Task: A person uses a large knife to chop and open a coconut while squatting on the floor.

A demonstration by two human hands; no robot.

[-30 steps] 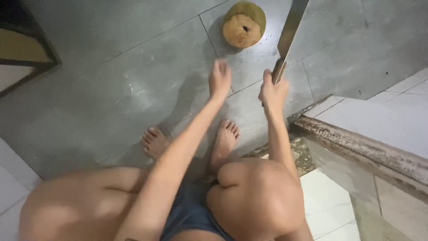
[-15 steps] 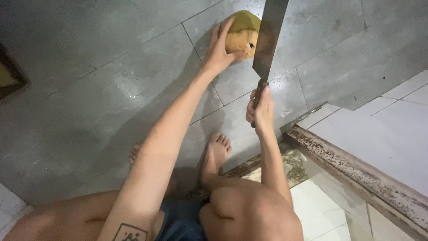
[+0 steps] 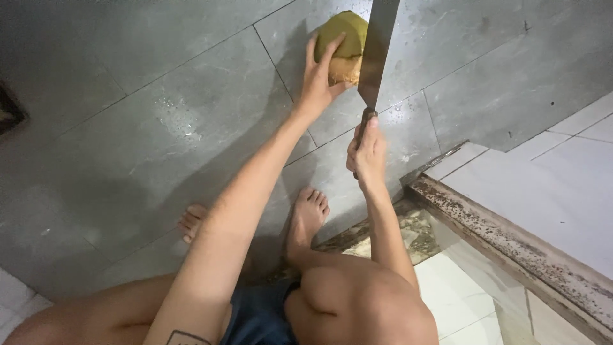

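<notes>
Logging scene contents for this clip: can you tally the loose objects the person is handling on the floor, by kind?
Coconut, green husk with a cut tan face, left hand resting on it: 1
Cleaver, broad blade, handle gripped in the right hand: 1
Total: 2

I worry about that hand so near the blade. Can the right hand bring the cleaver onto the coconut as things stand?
Probably yes: the right hand holds the cleaver beside the coconut, but the left hand rests on it close by.
</notes>
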